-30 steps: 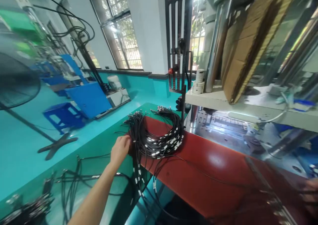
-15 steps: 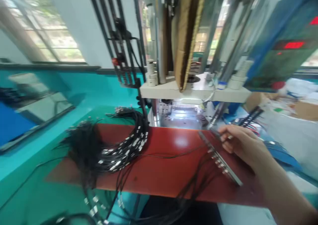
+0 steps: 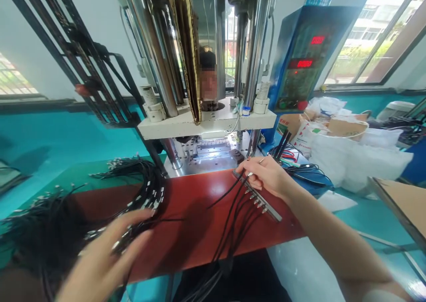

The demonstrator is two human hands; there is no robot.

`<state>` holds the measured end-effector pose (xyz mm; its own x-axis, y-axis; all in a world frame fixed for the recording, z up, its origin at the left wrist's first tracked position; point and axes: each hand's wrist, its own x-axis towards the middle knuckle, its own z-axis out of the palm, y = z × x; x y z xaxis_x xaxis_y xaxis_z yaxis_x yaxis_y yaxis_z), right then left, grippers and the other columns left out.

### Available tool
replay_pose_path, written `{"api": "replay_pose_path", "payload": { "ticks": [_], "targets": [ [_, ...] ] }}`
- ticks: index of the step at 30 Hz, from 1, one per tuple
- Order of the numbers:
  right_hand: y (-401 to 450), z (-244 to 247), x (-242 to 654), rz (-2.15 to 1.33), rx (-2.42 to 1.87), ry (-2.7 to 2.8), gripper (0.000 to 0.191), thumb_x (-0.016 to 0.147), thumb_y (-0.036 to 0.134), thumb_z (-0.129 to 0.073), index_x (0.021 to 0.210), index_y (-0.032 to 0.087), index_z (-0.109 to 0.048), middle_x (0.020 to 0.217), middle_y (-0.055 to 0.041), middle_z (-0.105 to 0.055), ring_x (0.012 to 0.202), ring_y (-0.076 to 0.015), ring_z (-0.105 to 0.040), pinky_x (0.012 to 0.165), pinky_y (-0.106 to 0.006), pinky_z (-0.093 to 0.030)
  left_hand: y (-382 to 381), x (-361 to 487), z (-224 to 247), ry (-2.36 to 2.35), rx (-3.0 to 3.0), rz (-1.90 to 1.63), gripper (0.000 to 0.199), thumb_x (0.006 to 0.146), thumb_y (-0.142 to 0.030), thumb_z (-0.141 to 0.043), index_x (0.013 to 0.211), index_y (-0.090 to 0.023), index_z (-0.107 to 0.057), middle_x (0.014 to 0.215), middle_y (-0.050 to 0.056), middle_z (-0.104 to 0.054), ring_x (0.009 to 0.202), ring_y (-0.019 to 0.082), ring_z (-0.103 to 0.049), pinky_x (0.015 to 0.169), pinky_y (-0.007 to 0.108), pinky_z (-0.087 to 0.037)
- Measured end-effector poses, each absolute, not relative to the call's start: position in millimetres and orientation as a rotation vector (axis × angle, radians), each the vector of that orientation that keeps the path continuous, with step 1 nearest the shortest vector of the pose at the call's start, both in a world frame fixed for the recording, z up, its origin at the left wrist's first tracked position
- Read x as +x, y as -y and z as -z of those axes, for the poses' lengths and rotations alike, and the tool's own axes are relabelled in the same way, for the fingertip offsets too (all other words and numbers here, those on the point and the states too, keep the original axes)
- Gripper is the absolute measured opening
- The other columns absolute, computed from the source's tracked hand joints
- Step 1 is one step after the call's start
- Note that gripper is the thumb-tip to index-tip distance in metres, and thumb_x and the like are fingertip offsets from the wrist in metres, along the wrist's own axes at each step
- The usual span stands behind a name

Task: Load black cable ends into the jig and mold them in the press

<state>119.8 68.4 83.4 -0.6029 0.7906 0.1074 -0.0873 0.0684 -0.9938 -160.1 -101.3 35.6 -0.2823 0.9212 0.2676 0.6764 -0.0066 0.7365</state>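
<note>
My right hand [image 3: 258,173] pinches the end of a black cable [image 3: 228,193], right at the upper end of a narrow metal bar [image 3: 271,209]. Several other black cables [image 3: 229,231] are set in a row along that bar and trail down over the front edge of the red board [image 3: 186,244]. My left hand [image 3: 109,253], blurred, is over a thick bundle of black cables [image 3: 151,188] with white tags, thumb and forefinger apart around part of it. Whether it touches a cable I cannot tell.
Behind the board stands a press [image 3: 206,126] with steel columns and a lit metal bed [image 3: 213,153]. A blue control box [image 3: 296,71] with red digits is at its right. White bags [image 3: 353,155] lie farther right. More cables [image 3: 49,226] are heaped at left.
The view has swung to the right. My left hand has come into view over the tagged bundle. My right hand stays by the metal bar's upper end, now with a cable clearly visible in its fingers.
</note>
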Motion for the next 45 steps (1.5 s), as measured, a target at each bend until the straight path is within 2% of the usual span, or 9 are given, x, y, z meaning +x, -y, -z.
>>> {"api": "replay_pose_path", "payload": {
  "ticks": [4, 7, 11, 15, 21, 34, 37, 40, 45],
  "targets": [
    [-60, -71, 124, -1.467, -0.805, 1.763, 0.028, 0.08, 0.038, -0.053, 0.078, 0.013, -0.065, 0.046, 0.005, -0.042, 0.038, -0.0049, -0.037, 0.038, -0.018, -0.026, 31, -63, -59, -1.321, 1.707, -1.169, 0.043, 0.077, -0.032, -0.053, 0.118, -0.026, -0.042, 0.118, 0.003, -0.054, 0.109, 0.02, -0.049, 0.094, 0.032, -0.039],
    [-59, -57, 135, -1.419, -0.918, 1.767, 0.029, 0.079, 0.039, -0.054, 0.069, 0.012, -0.061, 0.048, 0.0049, -0.042, 0.038, -0.0041, -0.033, 0.037, -0.018, -0.023, -16, -7, -48, -1.01, 1.502, -1.12, 0.042, 0.079, -0.031, -0.051, 0.116, -0.021, -0.036, 0.093, 0.004, -0.059, 0.076, 0.014, -0.057, 0.065, 0.025, -0.047],
    [-68, -37, 158, -1.418, -0.95, 1.57, 0.025, 0.077, 0.038, -0.056, 0.083, 0.013, -0.06, 0.049, 0.0074, -0.039, 0.04, -0.0048, -0.031, 0.038, -0.018, -0.022, -35, 15, -24, -1.052, 1.375, -1.085, 0.019, 0.081, -0.033, -0.047, 0.09, -0.017, -0.044, 0.051, -0.007, -0.044, 0.044, 0.006, -0.037, 0.044, 0.017, -0.03],
    [-78, -31, 169, -1.398, -0.886, 1.665, 0.022, 0.075, 0.033, -0.058, 0.085, 0.013, -0.06, 0.059, 0.0025, -0.053, 0.052, -0.0083, -0.047, 0.051, -0.021, -0.037, -32, 12, -15, -1.03, 1.201, -1.01, 0.023, 0.08, -0.04, -0.047, 0.079, -0.016, -0.046, 0.044, -0.008, -0.039, 0.036, 0.004, -0.025, 0.037, 0.016, -0.016],
    [-97, -66, 161, -1.174, -0.984, 1.865, 0.024, 0.075, 0.037, -0.054, 0.064, 0.015, -0.053, 0.049, 0.0037, -0.048, 0.044, -0.0082, -0.043, 0.045, -0.021, -0.033, -41, -8, -19, -0.978, 1.104, -1.232, 0.025, 0.074, -0.039, -0.055, 0.078, -0.014, -0.056, 0.073, 0.002, -0.058, 0.065, 0.011, -0.052, 0.057, 0.021, -0.04],
    [-98, -156, 92, -0.608, -0.983, 2.456, 0.022, 0.071, 0.017, -0.056, 0.05, 0.015, -0.052, 0.045, 0.0047, -0.044, 0.047, -0.0079, -0.039, 0.049, -0.022, -0.029, -40, -37, -67, -0.713, 1.058, -1.413, 0.019, 0.077, -0.033, -0.056, 0.077, -0.015, -0.055, 0.062, 0.0, -0.056, 0.056, 0.009, -0.05, 0.064, 0.024, -0.043],
    [-110, -139, 97, -0.801, -0.945, 2.355, 0.009, 0.071, 0.022, -0.056, 0.07, 0.015, -0.061, 0.062, 0.0, -0.058, 0.059, -0.0123, -0.052, 0.057, -0.025, -0.04, -38, -37, -60, -0.655, 0.955, -1.246, 0.022, 0.077, -0.037, -0.056, 0.079, -0.016, -0.051, 0.05, -0.006, -0.044, 0.039, 0.005, -0.034, 0.044, 0.02, -0.036],
    [-117, -114, 107, -1.171, -0.73, 2.187, 0.039, 0.076, 0.03, -0.053, 0.11, 0.013, -0.054, 0.105, -0.0098, -0.061, 0.093, -0.0178, -0.057, 0.081, -0.032, -0.044, -37, -36, -50, -0.699, 0.893, -1.115, 0.025, 0.075, -0.039, -0.058, 0.079, -0.016, -0.049, 0.048, -0.008, -0.037, 0.036, 0.002, -0.023, 0.035, 0.014, -0.021],
    [-102, -73, 114, -1.454, -0.781, 2.123, 0.052, 0.085, 0.047, -0.04, 0.121, 0.011, -0.048, 0.119, -0.0137, -0.055, 0.107, -0.0206, -0.053, 0.095, -0.038, -0.038, -42, -19, -27, -0.768, 0.972, -1.045, 0.031, 0.073, -0.045, -0.057, 0.076, -0.015, -0.047, 0.05, -0.006, -0.042, 0.036, 0.004, -0.032, 0.035, 0.018, -0.029]
  ]
}}
